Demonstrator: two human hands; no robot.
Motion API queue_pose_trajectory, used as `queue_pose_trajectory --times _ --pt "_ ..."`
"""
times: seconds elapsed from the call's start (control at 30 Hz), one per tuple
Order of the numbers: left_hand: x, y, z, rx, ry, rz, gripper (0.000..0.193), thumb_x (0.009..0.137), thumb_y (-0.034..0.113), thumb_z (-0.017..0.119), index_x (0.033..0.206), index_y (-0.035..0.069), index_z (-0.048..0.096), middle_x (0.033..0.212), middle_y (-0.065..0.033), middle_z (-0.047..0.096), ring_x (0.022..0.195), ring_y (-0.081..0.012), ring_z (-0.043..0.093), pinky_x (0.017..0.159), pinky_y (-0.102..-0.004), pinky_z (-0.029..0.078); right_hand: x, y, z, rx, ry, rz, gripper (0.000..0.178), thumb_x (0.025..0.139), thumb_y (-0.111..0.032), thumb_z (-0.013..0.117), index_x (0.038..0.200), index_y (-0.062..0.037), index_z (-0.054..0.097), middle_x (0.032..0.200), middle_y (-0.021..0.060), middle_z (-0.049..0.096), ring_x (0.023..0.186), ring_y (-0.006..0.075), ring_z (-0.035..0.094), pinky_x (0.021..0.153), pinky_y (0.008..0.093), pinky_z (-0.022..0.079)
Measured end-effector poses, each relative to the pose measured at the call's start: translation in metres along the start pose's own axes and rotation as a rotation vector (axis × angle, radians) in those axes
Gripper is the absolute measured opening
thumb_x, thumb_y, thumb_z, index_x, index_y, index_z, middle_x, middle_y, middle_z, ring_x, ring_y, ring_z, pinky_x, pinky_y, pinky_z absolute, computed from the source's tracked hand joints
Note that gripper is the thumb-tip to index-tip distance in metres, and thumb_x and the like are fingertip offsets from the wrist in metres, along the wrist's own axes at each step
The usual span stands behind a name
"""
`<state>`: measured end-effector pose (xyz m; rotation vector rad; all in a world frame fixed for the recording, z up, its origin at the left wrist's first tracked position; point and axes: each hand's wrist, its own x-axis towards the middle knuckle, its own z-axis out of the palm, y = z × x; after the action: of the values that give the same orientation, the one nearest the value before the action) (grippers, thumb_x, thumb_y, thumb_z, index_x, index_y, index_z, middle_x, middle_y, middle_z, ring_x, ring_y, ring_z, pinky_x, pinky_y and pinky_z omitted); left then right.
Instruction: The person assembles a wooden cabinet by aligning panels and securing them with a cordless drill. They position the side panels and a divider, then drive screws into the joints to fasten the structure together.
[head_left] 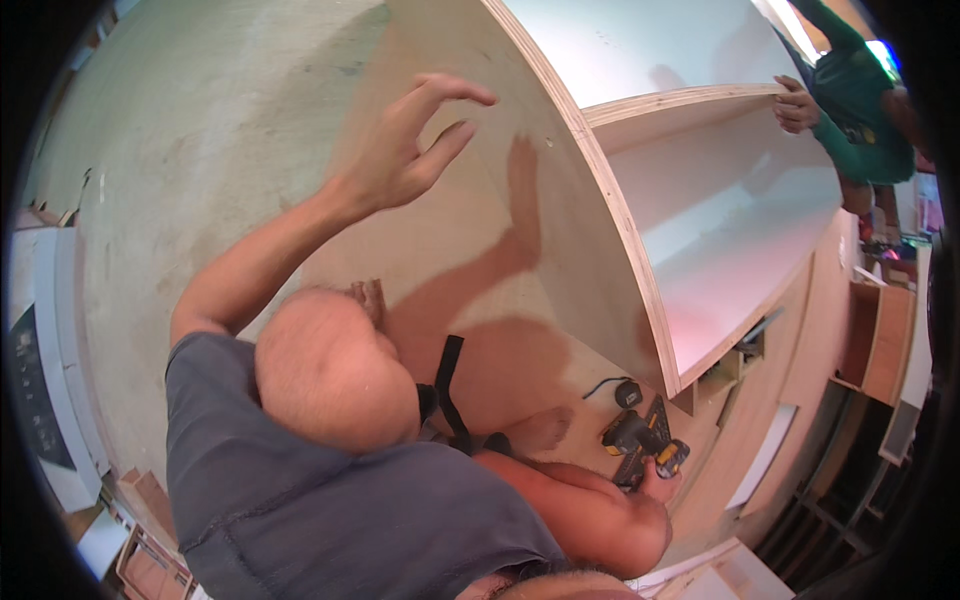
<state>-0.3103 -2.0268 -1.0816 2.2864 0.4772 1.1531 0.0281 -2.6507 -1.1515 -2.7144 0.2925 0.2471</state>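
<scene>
My left hand (425, 140) is raised beside the plywood side panel (590, 230) of a cabinet. Its index finger and thumb are spread in a curve, with nothing between them. Low on the right, my right hand (660, 486) is closed at the battery end of a black and yellow cordless drill (627, 432); part of its grip is hidden. Beside the drill lies a dark flat strip with holes (656, 418). A black tape measure (628, 394) sits close to the cabinet's lower corner. The cabinet's white-lined inside and its shelf (690, 100) face right.
Another person in a green top (855, 100) stands at the far right, one hand (795, 105) on the shelf edge. My bare knee (335, 370) and foot (545, 428) are on the plywood surface. Wooden boxes (885, 340) and dark racks (835, 470) stand at right.
</scene>
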Motion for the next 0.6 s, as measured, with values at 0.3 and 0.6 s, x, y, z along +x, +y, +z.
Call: queue_pose_trajectory --times 0.3,0.6 --pt "-0.095 0.009 0.024 -0.341 -0.49 -0.214 0.032 0.089 -0.003 0.065 0.12 0.003 0.063 0.112 -0.0124 0.068 0.107 -0.0319 0.063 0.093 -0.0413 0.051 -0.104 -0.143 -0.028 -0.433 -0.527 -0.982 0.074 0.067 -0.023 0.09 0.13 -0.0031 0.055 0.121 0.0214 0.06 0.108 0.042 0.062 0.093 0.0459 0.052" --pt "-0.146 0.052 0.087 -0.694 -0.917 0.146 0.076 0.084 0.02 0.078 0.149 0.004 0.042 0.136 -0.0219 0.056 0.126 -0.0391 0.055 0.105 -0.0477 0.047 -0.184 -0.257 0.003 -0.672 -0.977 -1.356 0.078 0.073 -0.026 0.087 0.138 -0.0095 0.048 0.133 0.018 0.054 0.116 0.0443 0.061 0.093 0.0498 0.055"
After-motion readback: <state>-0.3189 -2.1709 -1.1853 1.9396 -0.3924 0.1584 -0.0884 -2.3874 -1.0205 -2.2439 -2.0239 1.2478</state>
